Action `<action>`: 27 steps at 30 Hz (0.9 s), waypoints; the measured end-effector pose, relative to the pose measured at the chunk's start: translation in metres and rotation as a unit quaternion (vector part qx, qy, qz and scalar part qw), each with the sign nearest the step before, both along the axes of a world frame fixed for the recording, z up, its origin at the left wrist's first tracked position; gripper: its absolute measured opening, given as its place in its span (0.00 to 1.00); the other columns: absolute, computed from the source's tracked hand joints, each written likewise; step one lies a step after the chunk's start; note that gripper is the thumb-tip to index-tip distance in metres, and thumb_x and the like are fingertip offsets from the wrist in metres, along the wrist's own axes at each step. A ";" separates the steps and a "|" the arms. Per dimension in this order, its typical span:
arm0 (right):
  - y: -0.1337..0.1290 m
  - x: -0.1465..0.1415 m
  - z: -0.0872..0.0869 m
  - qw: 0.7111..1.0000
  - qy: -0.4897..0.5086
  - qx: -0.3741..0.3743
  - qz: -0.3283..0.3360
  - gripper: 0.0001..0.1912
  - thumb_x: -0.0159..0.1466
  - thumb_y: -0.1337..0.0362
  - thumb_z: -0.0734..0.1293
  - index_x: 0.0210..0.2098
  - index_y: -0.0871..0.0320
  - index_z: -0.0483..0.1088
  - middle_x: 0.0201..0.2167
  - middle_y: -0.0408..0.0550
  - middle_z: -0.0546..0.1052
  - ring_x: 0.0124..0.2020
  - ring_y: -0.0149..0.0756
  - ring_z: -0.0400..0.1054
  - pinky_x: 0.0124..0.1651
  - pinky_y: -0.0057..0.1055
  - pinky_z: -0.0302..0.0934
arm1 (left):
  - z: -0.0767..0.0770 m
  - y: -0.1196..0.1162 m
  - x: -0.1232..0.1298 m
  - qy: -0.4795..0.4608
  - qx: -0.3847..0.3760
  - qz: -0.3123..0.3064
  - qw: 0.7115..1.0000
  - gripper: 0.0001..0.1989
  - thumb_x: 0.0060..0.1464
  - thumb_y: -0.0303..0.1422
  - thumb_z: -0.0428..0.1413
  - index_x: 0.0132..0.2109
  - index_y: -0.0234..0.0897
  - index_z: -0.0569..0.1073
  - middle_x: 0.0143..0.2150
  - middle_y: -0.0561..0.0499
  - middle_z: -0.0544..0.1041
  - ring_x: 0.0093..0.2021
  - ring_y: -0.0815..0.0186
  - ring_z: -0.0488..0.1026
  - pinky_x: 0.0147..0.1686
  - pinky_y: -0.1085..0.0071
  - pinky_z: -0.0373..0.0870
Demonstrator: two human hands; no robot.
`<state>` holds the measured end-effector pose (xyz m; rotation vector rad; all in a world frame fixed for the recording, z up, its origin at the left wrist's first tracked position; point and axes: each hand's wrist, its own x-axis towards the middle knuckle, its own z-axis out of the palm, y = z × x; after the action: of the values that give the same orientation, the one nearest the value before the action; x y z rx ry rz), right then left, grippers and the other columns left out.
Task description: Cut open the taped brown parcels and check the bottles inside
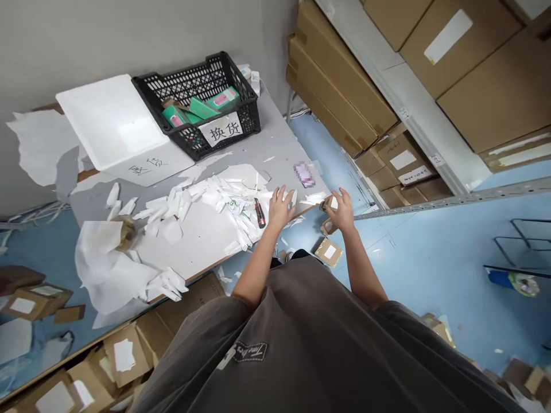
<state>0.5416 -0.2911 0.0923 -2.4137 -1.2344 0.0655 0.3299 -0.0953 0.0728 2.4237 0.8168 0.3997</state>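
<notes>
Steel shelving point(394, 86), stacked with long cardboard cartons point(327, 74), stands beyond and to the right of the fingers of the right hand point(342, 211). The desk point(279, 137) spreads beyond and to the left of the fingers of the left hand point(282, 209). Beyond the left fingers and to their left, a black perforated crate point(250, 119) contains green boxes point(202, 109); farther left, just beside it, is a white plastic bin point(170, 160). A labelled carton point(329, 250) lies on the floor, nearer the body than the right fingers. The small cardboard box point(328, 204) is at the desk's near corner; the right fingers appear narrowed about it, partly hiding it. The left fingers are spread and loosely curved over the desk's edge; contact with the paper there cannot be told. A pink item point(304, 174), blurred, lies beyond and between the two hands. A red-and-black box cutter point(260, 213) lies just left of the left fingers, among white paper strips point(210, 192). Progress, as judged here: green boxes are in the crate, the small box is not yet set down, and the strips remain uncleared; the amount left cannot be told.
</notes>
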 end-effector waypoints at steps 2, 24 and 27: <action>0.015 0.005 0.003 1.000 0.003 -0.010 0.008 0.31 0.69 0.59 0.68 0.70 0.55 0.68 0.74 0.65 0.64 0.76 0.60 0.56 0.73 0.65 0.57 | -0.005 0.015 -0.002 -0.007 -0.009 0.024 1.000 0.30 0.65 0.36 0.60 0.72 0.41 0.71 0.79 0.38 0.63 0.80 0.40 0.54 0.74 0.40 0.62; 0.126 0.188 -0.126 0.982 0.103 -0.025 0.155 0.33 0.75 0.52 0.65 0.76 0.49 0.61 0.78 0.57 0.57 0.78 0.60 0.53 0.75 0.68 0.56 | -0.117 0.048 0.133 0.054 -0.089 0.152 0.983 0.32 0.70 0.49 0.57 0.75 0.42 0.66 0.80 0.39 0.60 0.81 0.42 0.52 0.78 0.38 0.56; 0.130 0.195 -0.134 0.979 0.113 -0.029 0.168 0.34 0.75 0.53 0.65 0.77 0.49 0.59 0.79 0.57 0.56 0.78 0.59 0.53 0.76 0.68 0.56 | -0.125 0.050 0.142 0.055 -0.090 0.162 0.981 0.34 0.70 0.49 0.57 0.76 0.42 0.64 0.81 0.39 0.58 0.82 0.42 0.51 0.78 0.38 0.55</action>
<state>0.7369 -0.1613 -0.0417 -2.1471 -1.5306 0.4677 0.4721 -0.0449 -0.0526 2.1626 1.2476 0.2982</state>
